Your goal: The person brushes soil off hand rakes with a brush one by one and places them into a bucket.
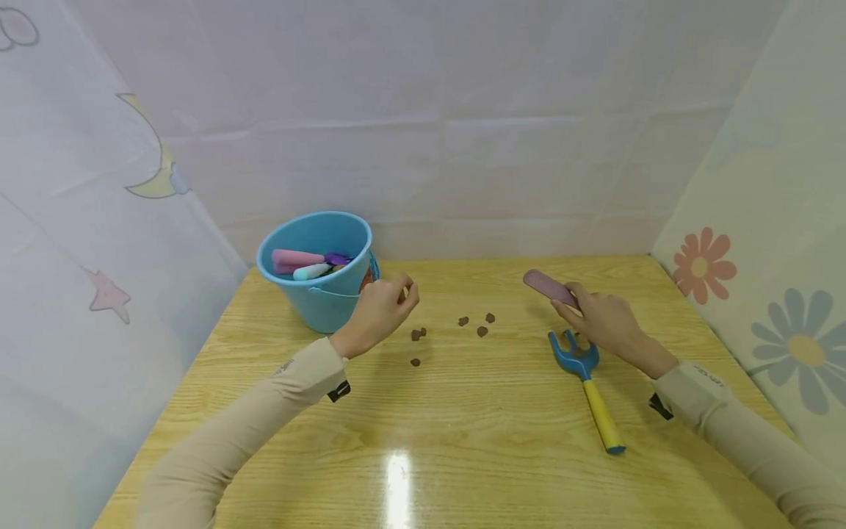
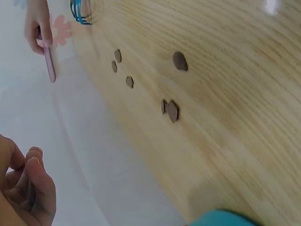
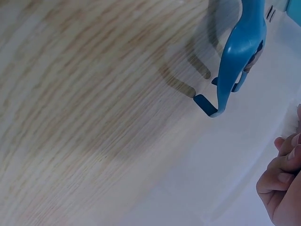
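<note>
My right hand [image 1: 604, 321] grips a flat mauve bar [image 1: 547, 285] with a rounded end, pointing left over the table; its exact kind is unclear. Below that hand lies a toy garden fork [image 1: 595, 389] with blue tines and a yellow handle. A small brown piece [image 1: 579, 353] shows at its tines. Loosely curled and seemingly holding nothing, my left hand [image 1: 380, 308] hovers beside a light blue bucket [image 1: 311, 294]. Inside the bucket are a pink handle [image 1: 297, 258] with a purple part and a pale blue handle [image 1: 312, 271].
Several small brown pieces [image 1: 482, 331] lie scattered on the wooden table [image 1: 423, 419] between the hands. Fabric walls [image 1: 436, 147] with printed flowers and a moon enclose the back and sides. The bucket's thin handle [image 1: 337, 294] hangs down its side.
</note>
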{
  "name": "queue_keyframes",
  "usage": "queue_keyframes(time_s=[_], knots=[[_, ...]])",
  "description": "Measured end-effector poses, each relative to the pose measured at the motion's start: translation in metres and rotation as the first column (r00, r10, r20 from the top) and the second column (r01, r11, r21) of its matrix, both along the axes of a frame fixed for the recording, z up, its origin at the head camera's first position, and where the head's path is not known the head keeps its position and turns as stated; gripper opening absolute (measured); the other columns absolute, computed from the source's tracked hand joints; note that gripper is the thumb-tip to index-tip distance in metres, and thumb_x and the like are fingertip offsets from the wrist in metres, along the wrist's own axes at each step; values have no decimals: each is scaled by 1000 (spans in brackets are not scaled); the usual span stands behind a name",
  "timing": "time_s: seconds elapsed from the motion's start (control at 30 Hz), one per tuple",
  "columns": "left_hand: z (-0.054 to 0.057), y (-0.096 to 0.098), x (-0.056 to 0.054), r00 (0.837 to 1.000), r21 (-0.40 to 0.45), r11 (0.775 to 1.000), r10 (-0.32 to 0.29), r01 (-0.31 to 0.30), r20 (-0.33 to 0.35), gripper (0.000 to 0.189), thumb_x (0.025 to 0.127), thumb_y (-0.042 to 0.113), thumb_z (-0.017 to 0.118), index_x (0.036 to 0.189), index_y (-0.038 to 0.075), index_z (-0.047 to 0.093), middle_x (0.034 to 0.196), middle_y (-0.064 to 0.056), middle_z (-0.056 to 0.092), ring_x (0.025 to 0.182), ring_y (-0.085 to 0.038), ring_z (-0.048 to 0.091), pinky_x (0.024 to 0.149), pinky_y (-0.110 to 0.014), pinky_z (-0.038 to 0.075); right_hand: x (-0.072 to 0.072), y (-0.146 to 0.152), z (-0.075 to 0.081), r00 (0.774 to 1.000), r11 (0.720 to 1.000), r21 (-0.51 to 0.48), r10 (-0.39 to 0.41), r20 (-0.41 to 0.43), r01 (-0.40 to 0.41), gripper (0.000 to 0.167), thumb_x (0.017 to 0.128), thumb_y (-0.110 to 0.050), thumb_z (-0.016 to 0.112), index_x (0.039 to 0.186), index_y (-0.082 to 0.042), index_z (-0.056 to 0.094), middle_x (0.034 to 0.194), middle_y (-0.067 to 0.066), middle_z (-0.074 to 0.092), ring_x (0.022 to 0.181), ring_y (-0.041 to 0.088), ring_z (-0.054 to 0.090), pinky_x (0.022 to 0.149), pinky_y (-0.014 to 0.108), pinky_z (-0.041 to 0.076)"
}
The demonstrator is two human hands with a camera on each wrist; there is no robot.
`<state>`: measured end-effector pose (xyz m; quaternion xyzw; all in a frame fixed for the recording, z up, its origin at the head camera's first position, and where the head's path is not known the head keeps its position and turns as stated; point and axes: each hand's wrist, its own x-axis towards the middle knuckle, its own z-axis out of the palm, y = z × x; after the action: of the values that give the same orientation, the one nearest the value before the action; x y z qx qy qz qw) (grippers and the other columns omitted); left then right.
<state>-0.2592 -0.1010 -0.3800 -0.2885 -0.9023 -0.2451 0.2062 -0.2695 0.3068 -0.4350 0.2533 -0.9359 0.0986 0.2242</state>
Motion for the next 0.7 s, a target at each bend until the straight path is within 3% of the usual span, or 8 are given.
queue_keyframes(time_s=[0.17, 0.33, 0.47, 0.7], knots=[[-9, 9, 2, 998, -19, 1000, -15, 17, 68, 19, 101, 14, 52, 96, 5, 68, 54, 7, 50, 39, -5, 41, 39, -23, 32, 0, -1, 1, 999, 1000, 4, -9, 32, 8, 43, 94, -29, 69, 117, 6, 59, 48, -6, 44, 35, 4, 33, 35, 23, 27], [-16, 22, 5, 985, -69, 997, -25, 38, 171, 21, 103, 17, 50, 104, 6, 67, 55, 9, 53, 40, -4, 45, 41, -22, 36, 1, -1, 1, 998, 1000, -2, -19, 62, 19, 43, 94, -29, 68, 118, 6, 58, 49, -6, 44, 36, 5, 34, 35, 24, 27], [-22, 30, 5, 979, -82, 995, -33, 50, 199, 22, 103, 19, 50, 104, 6, 67, 56, 9, 53, 42, -3, 46, 41, -22, 37, 2, 0, 0, 998, 1000, -8, -20, 52, 20, 44, 94, -29, 68, 119, 6, 58, 49, -6, 43, 36, 5, 32, 35, 24, 27], [-34, 39, 9, 983, -84, 994, -48, 64, 176, 18, 102, 14, 53, 102, 5, 69, 53, 9, 50, 38, -2, 42, 39, -21, 34, 1, 1, -3, 999, 1000, -1, -27, 41, 27, 44, 93, -28, 70, 118, 6, 59, 48, -5, 43, 35, 6, 32, 35, 24, 27]])
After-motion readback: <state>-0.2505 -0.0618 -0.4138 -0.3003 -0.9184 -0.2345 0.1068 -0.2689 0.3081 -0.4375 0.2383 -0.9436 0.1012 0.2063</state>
